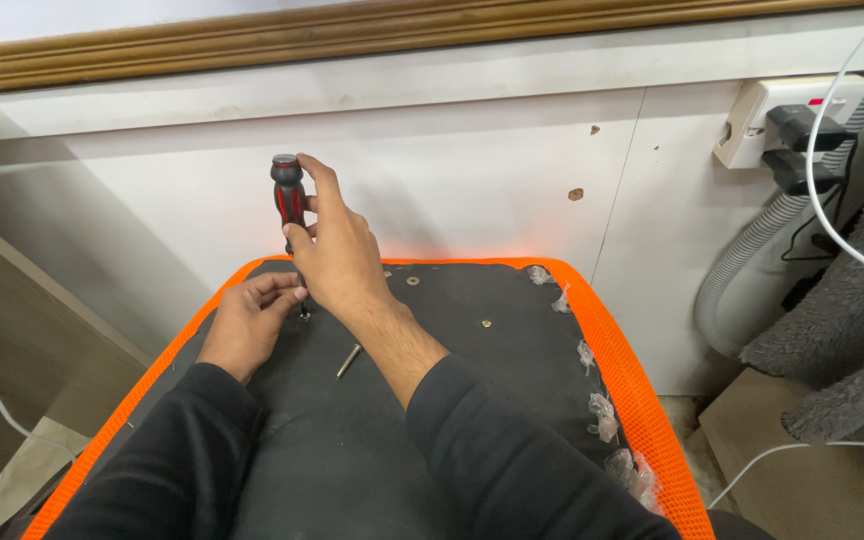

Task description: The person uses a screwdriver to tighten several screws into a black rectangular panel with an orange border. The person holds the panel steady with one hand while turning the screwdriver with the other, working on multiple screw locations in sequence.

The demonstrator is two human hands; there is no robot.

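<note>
I have my right hand [337,255] wrapped around the red-and-black handle of a screwdriver [289,200], fingers curled shut on the grip with the thumb side up near the butt. The tool stands close to upright, its shaft running down below my palm to a point on the black underside of a chair seat [372,430] edged in orange mesh [632,390]. I judge the screwdriver light and stiff, the ribbed handle giving sure purchase; the place to take it is where I have it, mid-handle.

My left hand [249,322] lies just beside and below the right, fingertips pinched together at the tip of the shaft, seemingly steadying a small screw there, though the screw itself is too hidden to tell. A loose bolt [349,360] rests on the panel just under my right wrist; small, smooth, likely to roll. Both forearms come in from below in black sleeves, right wrist cocked upward, left wrist flat on the seat.
</note>
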